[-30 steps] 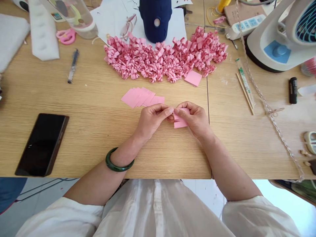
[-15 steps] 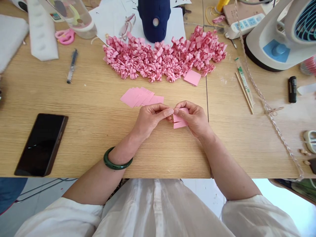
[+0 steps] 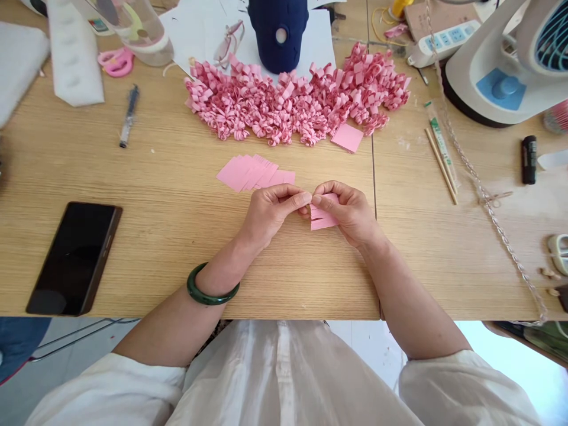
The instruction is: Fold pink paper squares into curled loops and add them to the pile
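Note:
Between thumb and fingers, my right hand grips a small pink paper piece slit into strips along its left side. My left hand is closed in a pinch at the upper left corner of that paper; its fingertips hide what they hold there, likely a strip end. Just beyond my left hand lie several fanned-out pink paper squares with cut edges. Farther back is a long heap of curled pink paper flowers, with a small stack of pink squares at its front right.
A dark blue tumbler stands behind the heap. A phone lies left, with a pen and pink scissors beyond. On the right are wooden sticks, a twisted cord, a black marker and a fan.
Both hands stay almost in place. The strips of the held pink paper sit slightly more spread apart. The whole view has shifted a little.

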### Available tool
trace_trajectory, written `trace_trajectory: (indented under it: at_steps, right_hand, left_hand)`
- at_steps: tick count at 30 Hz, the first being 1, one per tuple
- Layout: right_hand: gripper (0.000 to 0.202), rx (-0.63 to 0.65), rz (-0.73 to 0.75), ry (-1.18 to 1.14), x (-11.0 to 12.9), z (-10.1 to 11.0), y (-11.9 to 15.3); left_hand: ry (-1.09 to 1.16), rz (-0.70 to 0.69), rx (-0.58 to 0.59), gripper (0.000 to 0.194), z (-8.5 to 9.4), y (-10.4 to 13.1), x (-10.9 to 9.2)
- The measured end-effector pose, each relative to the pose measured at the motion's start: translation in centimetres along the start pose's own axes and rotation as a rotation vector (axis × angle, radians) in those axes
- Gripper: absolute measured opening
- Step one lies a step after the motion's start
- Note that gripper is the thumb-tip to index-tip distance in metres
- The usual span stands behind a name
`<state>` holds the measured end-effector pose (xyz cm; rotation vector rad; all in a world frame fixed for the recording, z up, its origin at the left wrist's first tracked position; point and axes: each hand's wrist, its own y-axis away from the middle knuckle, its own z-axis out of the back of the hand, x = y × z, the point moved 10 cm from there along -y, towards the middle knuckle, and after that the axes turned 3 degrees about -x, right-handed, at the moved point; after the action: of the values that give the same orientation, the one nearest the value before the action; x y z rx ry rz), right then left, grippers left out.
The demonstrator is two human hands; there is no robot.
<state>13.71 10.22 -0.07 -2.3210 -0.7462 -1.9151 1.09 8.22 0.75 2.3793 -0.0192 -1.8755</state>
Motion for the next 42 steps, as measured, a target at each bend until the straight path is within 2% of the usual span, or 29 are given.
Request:
trace_trajectory:
  at_steps: [5, 11, 17, 23, 28, 37, 42]
  right_hand:
    - [0.031, 0.009, 0.007, 0.056, 0.0, -0.1, 0.1]
    - [0.027, -0.048, 0.089, 0.157, 0.6, 0.3, 0.0]
    - [0.031, -0.105, 0.107, 0.201, 0.4, 1.3, -0.2]
    - [0.031, -0.104, 0.084, 0.136, 0.5, 0.9, 0.0]
    - [0.029, -0.082, 0.08, 0.163, 0.6, 0.5, 0.0]
    - [0.025, -0.095, 0.133, 0.173, 1.0, 0.5, 0.0]
    - [0.026, -0.136, 0.137, 0.157, 0.9, 1.1, -0.2]
  left_hand:
    - [-0.012, 0.001, -0.05, 0.013, 0.5, -0.1, 0.3]
    - [-0.242, -0.169, -0.096, 0.019, 0.8, 0.4, -1.7]
    - [-0.195, -0.12, -0.086, 0.025, 0.7, 0.4, -1.2]
    - [-0.277, -0.213, -0.066, 0.016, 0.4, 0.5, -1.9]
    - [-0.367, -0.258, -0.12, 0.012, 0.8, 0.7, -2.5]
    - [-0.315, -0.251, -0.159, 0.014, 1.4, 0.6, -2.2]
    - [-0.303, -0.21, -0.138, 0.026, 1.0, 0.6, -2.2]
